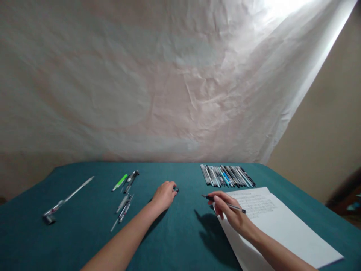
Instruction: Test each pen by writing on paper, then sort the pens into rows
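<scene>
My right hand (229, 212) is closed round a pen (224, 203), whose tip points left above the left edge of a white sheet of paper (282, 226) with handwriting near its top. My left hand (164, 195) rests on the teal table (183, 241) with its fingers curled over a small dark object (176, 189), perhaps a pen cap. A row of several pens (227, 175) lies beyond the paper. Left of my left hand lie a green highlighter (120, 182) and several loose pens (125, 205).
A long silvery tool with a dark end (66, 199) lies at the table's far left. A crumpled white sheet (158, 82) hangs as a backdrop behind the table. The table's right edge runs past the paper; dark furniture (348, 197) shows at the far right.
</scene>
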### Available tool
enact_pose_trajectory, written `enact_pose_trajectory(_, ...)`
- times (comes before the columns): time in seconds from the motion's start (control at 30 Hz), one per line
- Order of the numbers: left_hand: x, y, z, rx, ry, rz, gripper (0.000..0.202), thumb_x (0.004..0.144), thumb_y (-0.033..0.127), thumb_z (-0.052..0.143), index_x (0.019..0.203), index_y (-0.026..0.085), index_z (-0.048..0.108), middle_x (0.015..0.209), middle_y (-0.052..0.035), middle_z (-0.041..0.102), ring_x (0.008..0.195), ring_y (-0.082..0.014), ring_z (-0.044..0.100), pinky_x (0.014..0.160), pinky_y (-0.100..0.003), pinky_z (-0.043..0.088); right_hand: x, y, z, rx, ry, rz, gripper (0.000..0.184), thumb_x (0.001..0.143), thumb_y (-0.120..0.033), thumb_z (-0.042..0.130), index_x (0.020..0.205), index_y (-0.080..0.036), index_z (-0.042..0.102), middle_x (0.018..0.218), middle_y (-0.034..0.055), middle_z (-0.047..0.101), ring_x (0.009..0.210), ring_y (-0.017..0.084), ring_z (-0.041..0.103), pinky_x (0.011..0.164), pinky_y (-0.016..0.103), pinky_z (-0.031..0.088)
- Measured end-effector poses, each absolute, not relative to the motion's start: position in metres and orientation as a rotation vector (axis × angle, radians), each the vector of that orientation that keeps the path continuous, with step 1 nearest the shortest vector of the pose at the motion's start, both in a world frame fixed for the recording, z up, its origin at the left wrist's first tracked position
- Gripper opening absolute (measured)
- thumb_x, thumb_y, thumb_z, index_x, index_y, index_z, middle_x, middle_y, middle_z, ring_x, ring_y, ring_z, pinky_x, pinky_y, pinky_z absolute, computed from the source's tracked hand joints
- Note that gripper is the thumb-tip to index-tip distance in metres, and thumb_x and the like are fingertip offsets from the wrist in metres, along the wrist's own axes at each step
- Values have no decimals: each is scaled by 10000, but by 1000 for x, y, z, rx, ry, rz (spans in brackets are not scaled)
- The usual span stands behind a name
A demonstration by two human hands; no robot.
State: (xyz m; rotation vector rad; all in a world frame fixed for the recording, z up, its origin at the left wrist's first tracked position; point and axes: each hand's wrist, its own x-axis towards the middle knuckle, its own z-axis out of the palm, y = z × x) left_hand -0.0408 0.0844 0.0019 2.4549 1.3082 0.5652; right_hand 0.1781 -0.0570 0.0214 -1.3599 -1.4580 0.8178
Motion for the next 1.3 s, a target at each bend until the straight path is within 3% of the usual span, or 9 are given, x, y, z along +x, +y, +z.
enact_pose_trajectory(0.2, -36, 81, 6, 2166, 1032, 822, 352, 771, 237, 447, 1110, 191, 528, 797, -33, 531, 730, -138, 493, 710, -253, 378, 132, -37, 12, -1305, -1444, 773, 269, 843, -419, 375, 838, -184, 505, 571, -48, 436, 474, 82, 430, 446, 191, 352)
enact_pose_trajectory(0.37, -30, 78, 7, 1754, 898, 962, 319, 756, 325, 486, 1022, 167, 568, 699, -9, 539, 646, -115, 479, 614, -226, 374, 124, -47, 6, -1290, -1620, 611, 200, 844, -344, 404, 917, -196, 517, 712, -4, 510, 607, 113, 477, 552, 216, 387)
enact_pose_trajectory(0.53, -26, 76, 1, 1483, 921, 944, 371, 711, 399, 539, 960, 131, 608, 752, -53, 614, 702, -144, 540, 606, -235, 385, 126, -53, 6, -1221, -1707, 520, 218, 850, -287, 384, 1012, -211, 509, 864, 32, 540, 728, 137, 514, 659, 243, 410)
enact_pose_trajectory(0.97, -21, 66, 1, 1444, 871, 872, 408, 705, 457, 536, 926, 131, 644, 716, -49, 627, 653, -129, 529, 614, -237, 381, 128, -50, 4, -1241, -1669, 499, 241, 863, -283, 351, 1021, -205, 515, 863, 44, 550, 714, 139, 525, 632, 239, 429)
enact_pose_trajectory(1.3, -16, 54, 7, 1459, 812, 802, 443, 689, 495, 544, 915, 128, 648, 748, -60, 633, 667, -133, 522, 631, -238, 380, 126, -49, 4, -1229, -1687, 457, 228, 863, -227, 336, 1010, -211, 509, 873, 41, 543, 754, 146, 527, 694, 257, 425)
